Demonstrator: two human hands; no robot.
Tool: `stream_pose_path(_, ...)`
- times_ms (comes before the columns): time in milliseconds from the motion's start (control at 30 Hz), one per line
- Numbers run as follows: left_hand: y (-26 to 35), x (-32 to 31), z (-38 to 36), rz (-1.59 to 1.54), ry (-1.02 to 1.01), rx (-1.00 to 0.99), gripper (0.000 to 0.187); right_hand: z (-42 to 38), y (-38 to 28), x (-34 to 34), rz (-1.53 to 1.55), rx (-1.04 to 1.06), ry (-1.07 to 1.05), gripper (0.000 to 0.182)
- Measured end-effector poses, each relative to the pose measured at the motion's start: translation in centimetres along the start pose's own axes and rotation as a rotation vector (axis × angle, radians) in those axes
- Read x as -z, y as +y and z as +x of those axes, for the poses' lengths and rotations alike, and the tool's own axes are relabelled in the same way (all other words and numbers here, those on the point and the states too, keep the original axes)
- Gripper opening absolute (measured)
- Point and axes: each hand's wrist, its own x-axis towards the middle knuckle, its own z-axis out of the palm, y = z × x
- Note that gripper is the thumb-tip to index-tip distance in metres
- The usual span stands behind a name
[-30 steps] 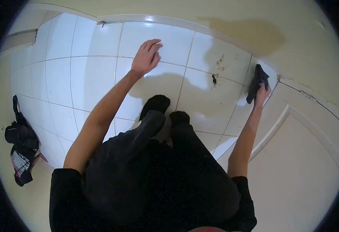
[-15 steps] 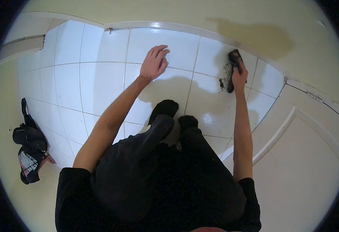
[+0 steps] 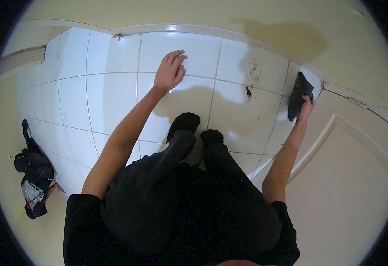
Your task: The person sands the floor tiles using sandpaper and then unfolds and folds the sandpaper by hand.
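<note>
A folded dark grey cloth point(image 3: 296, 98) is in my right hand point(image 3: 307, 108), close over the tiles between the wall and the door. My fingers grip it along its right side. Left of it, a black smear point(image 3: 248, 91) and a scatter of dark crumbs point(image 3: 254, 72) mark the white tiled floor point(image 3: 234, 111). My left hand point(image 3: 171, 70) hovers over the tiles near the far wall, fingers stretched and slightly bent, holding nothing.
My feet in black socks point(image 3: 185, 124) are on the tiles in the middle. A white panelled door point(image 3: 353, 164) stands at the right. Dark bags or clothes point(image 3: 34, 168) hang along the left wall. A skirting point(image 3: 172, 27) runs along the far wall.
My right hand has moved the cloth right, off the dirty patch and toward the door. More of the crumbs and smear now show. My left hand stays nearly in place.
</note>
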Motion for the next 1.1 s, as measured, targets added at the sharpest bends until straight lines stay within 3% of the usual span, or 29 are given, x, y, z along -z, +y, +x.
stream_pose_path(133, 0.0, 0.0, 0.1, 0.014, -0.003, -0.002, 0.038, 0.4, 3.9, 2.5, -0.412, 0.131, -0.027, 0.034)
stream_pose_path(233, 0.4, 0.3, 0.2, 0.008, -0.004, -0.001, 0.038, -1.0, 9.3, 0.0, -0.367, 0.316, -0.027, 0.038)
stream_pose_path(300, 0.5, 0.2, 0.2, 0.001, -0.006, 0.012, 0.038, -1.0, 13.3, -0.6, -0.467, 0.268, 0.061, 0.041)
stream_pose_path(367, 0.4, 0.1, 0.2, 0.006, -0.009, 0.017, 0.038, -4.6, 10.8, -4.5, -0.31, 0.138, -0.003, 0.042)
stream_pose_path(433, 0.3, 0.1, 0.2, 0.021, -0.017, 0.012, 0.039, -5.4, 13.8, -7.1, -0.287, 0.198, 0.019, 0.043)
stream_pose_path(500, 0.1, -0.2, 0.2, 0.016, -0.012, 0.013, 0.039, -7.9, 11.9, -11.0, -0.118, 0.243, -0.007, 0.04)
stream_pose_path(533, 0.1, -0.2, 0.1, 0.016, -0.009, 0.015, 0.039, -9.0, 9.6, -12.0, -0.021, 0.143, -0.152, 0.04)
stream_pose_path(633, 0.5, 0.0, 0.1, 0.013, -0.014, 0.03, 0.038, -8.9, 8.9, -13.5, 0.044, -0.087, 0.177, 0.042)
stream_pose_path(667, 0.5, 0.0, 0.1, 0.006, -0.013, 0.029, 0.038, -8.3, 7.0, -11.4, 0.074, -0.07, -0.063, 0.043)
stream_pose_path(767, 0.4, 0.1, 0.1, -0.002, -0.011, 0.026, 0.037, -4.7, 7.3, -6.1, 0.16, -0.104, 0.052, 0.052)
stream_pose_path(800, 0.4, 0.1, 0.1, 0.005, -0.01, 0.027, 0.037, -4.3, 5.7, -4.1, 0.253, -0.115, -0.026, 0.056)
stream_pose_path(833, 0.4, 0.0, 0.1, 0.01, -0.008, 0.029, 0.037, -3.0, 6.1, -2.1, 0.229, -0.083, 0.079, 0.044)
stream_pose_path(900, 0.4, 0.1, 0.1, 0.01, -0.017, 0.036, 0.037, -3.7, 2.2, 0.1, 0.147, 0.031, -0.038, 0.026)
stream_pose_path(1067, 0.4, 0.1, 0.2, -0.01, -0.011, 0.025, 0.038, -3.2, 6.8, 3.8, -0.201, 0.005, 0.02, 0.021)
stream_pose_path(1100, 0.4, 0.1, 0.2, -0.006, -0.014, 0.027, 0.038, -2.5, 10.7, 4.6, -0.08, 0.058, -0.002, 0.022)
